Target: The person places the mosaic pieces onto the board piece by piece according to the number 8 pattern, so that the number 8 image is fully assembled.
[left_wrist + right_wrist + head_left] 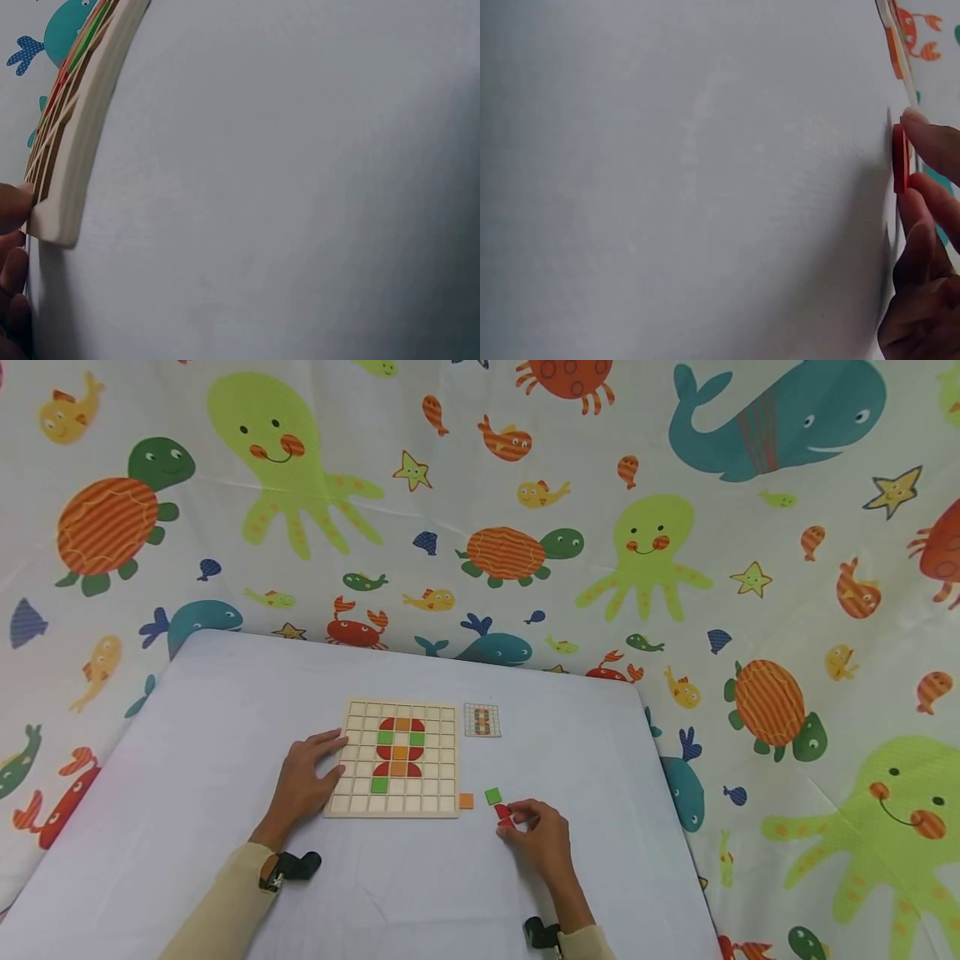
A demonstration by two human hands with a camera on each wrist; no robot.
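Note:
A wooden grid board (pixel 435 797) lies on the table, with red, green and orange tiles forming a pattern in its cells. My left hand (pixel 302 785) rests at the board's left edge, fingertips and thumb touching the rim; in the left wrist view the thumb (pixel 13 208) is at the board's corner. To the board's right, my right hand (pixel 543 839) pinches a red tile (pixel 901 157) between thumb and fingers. Red pieces (pixel 502 812) show at its fingertips, partly hidden. Just beyond them lies a loose green tile (pixel 492 796).
An orange tile (pixel 467 801) lies against the board's lower right edge. Up at the board's right side is a small pattern card (pixel 482 721) with a printed grid. A white cloth covers the table (pixel 390 885), and a sea-animal curtain (pixel 465 460) hangs behind.

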